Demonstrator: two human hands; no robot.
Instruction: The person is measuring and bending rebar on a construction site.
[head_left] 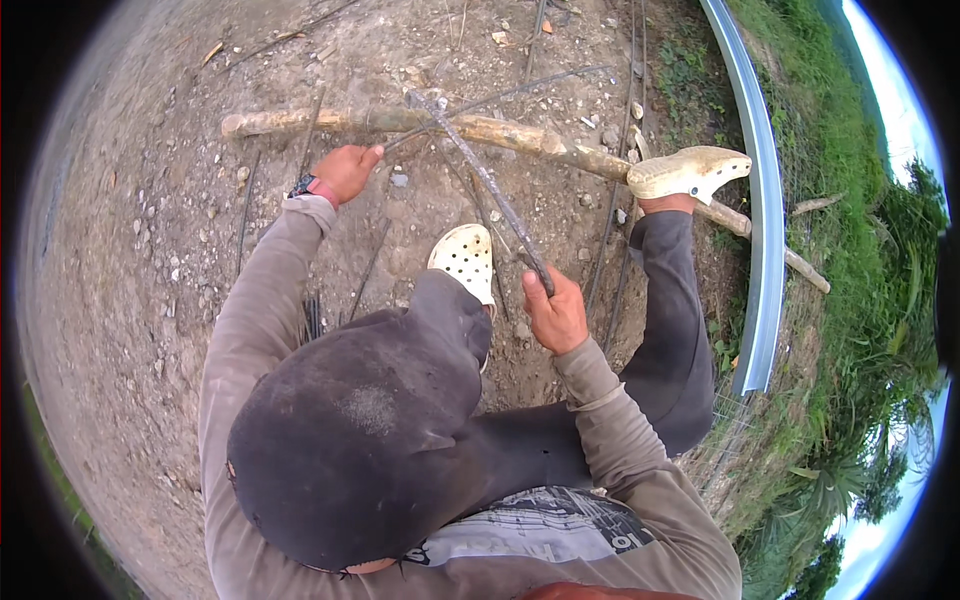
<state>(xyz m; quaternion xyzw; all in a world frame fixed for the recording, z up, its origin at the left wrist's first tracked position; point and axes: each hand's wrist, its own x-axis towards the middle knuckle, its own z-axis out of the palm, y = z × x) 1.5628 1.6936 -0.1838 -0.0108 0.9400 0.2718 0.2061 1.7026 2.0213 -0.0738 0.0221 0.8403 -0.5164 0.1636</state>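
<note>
My left hand (345, 172) is closed on the near end of a thin steel rod (510, 92), which reaches off to the far right above a log. In my right hand (557, 312) I grip a thicker grey metal bar (480, 172). This bar slants up to the left, and its wider far end crosses over the rod and the log (490, 130) just beyond my left hand. Whether the bar's end hooks onto the rod I cannot tell. The log lies across the ground, with my right foot in a cream clog (680, 174) resting on it.
My other clog (464, 262) stands on stony soil nearer to me. Several thin rods (612, 230) lie scattered over the ground. At the right a long galvanised metal channel (765, 230) stretches beside wire mesh and a grassy slope (830, 200).
</note>
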